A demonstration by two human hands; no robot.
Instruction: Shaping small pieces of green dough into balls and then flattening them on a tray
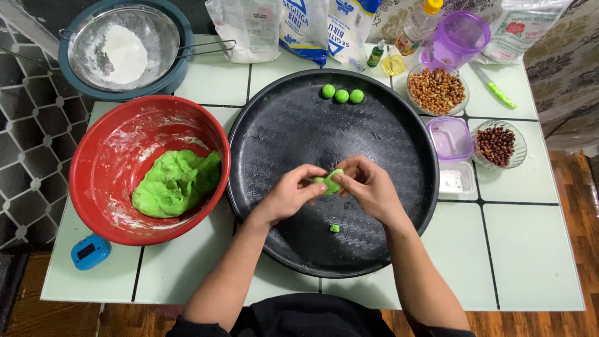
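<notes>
Pale green tiled tabletop point(530, 249) over a wooden floor, seen from above. Centre: a large round black tray point(281, 131), almost bare. Three small green dough balls point(342, 95) sit in a row touching one another near its far rim; one small green crumb point(334, 228) lies on the tray just below the hands.

Left hand point(288, 195) and right hand point(372, 187) meet over the middle of the tray. Both grips are pinched on a piece of green dough point(331, 181), fingertips pressing it from either side; it is held above the tray, not resting on it. The piece is a small lump, long axis roughly left to right, mostly covered by the fingers.

Left of the tray, touching its rim: a red bowl point(106, 187), floury inside, holding a mass of green dough point(176, 182) against its right wall. Behind it, a sieve of white flour point(125, 53) rests in a grey-blue basin point(178, 68). A small blue timer point(90, 251) lies at the near left.

Right of the tray: a glass bowl of peanuts point(437, 90), a glass bowl of darker beans point(497, 145), a purple lidded tub point(450, 138), a green-handled knife point(496, 90). Flour bags point(299, 28) and a purple jug point(460, 34) stand along the far edge.
</notes>
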